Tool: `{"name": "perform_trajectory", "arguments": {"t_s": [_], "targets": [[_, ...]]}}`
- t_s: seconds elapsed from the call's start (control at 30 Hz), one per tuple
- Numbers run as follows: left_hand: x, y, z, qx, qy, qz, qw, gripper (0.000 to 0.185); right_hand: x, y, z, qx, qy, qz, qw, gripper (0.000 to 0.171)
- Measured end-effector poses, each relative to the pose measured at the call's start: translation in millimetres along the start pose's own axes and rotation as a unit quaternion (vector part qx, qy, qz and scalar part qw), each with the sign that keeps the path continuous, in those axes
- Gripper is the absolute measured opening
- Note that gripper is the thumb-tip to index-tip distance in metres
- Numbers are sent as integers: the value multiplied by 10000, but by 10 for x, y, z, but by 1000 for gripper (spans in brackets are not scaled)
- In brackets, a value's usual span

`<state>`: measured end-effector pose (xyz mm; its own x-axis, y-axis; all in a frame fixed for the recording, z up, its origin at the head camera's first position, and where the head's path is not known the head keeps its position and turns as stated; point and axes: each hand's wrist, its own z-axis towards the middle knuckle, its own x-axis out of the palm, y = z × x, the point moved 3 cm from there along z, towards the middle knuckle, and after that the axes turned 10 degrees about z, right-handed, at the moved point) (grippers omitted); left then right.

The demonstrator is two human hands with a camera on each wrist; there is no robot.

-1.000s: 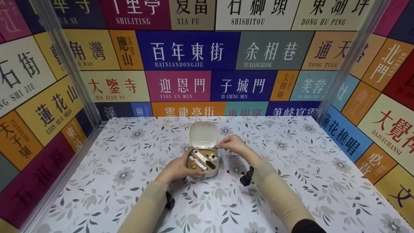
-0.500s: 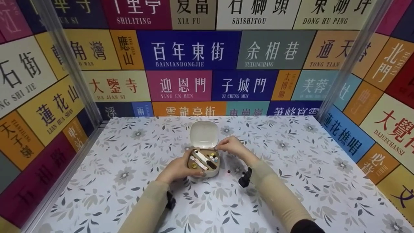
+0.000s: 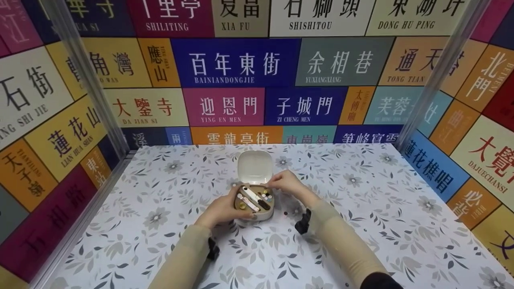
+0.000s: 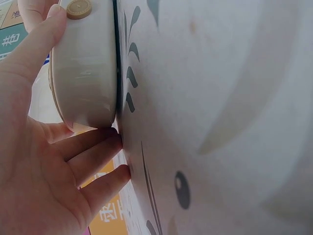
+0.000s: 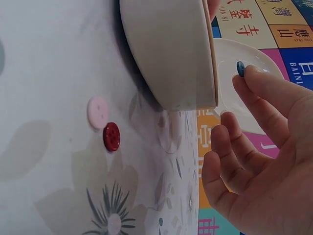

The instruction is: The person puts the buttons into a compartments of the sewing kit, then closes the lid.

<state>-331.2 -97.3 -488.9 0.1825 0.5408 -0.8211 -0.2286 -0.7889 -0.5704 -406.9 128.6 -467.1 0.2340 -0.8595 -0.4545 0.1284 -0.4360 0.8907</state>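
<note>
A small cream sewing box point(image 3: 263, 216) stands on the table with its white lid point(image 3: 255, 165) raised. Inside are buttons point(image 3: 265, 195), a white stick with a dark end point(image 3: 257, 197) and other small items. My left hand point(image 3: 219, 208) grips the box from the left; in the left wrist view its thumb lies at the front, near a tan button-shaped catch point(image 4: 79, 8). Over the rear right corner of the box is my right hand point(image 3: 289, 182). Between thumb and forefinger it pinches a blue button point(image 5: 240, 68), while its other fingers curl loosely.
A pink button point(image 5: 98, 112) and a red button point(image 5: 111, 136) lie touching on the flowered tablecloth point(image 3: 160, 249), right of the box. Colourful sign-covered panels point(image 3: 237, 62) wall the table at the back and both sides.
My right hand has shifted slightly left, bringing its fingertips over the box's rear right edge. My left hand keeps its grip on the box.
</note>
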Motion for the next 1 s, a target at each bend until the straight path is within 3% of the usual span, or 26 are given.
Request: {"name": "perform_trajectory", "arguments": {"t_s": [0.47,0.7,1.0], "targets": [[10,3,4,-65,27,-30,10000,117,47,-37,14,-101,17,-109,9999,14],[4,1,-3,57,37,157,9999,117,75,-82,27,-29,68,106,9999,15],[0,-3,2,111,-15,94,9999,118,110,-76,44,-85,-53,-98,9999,15]]}}
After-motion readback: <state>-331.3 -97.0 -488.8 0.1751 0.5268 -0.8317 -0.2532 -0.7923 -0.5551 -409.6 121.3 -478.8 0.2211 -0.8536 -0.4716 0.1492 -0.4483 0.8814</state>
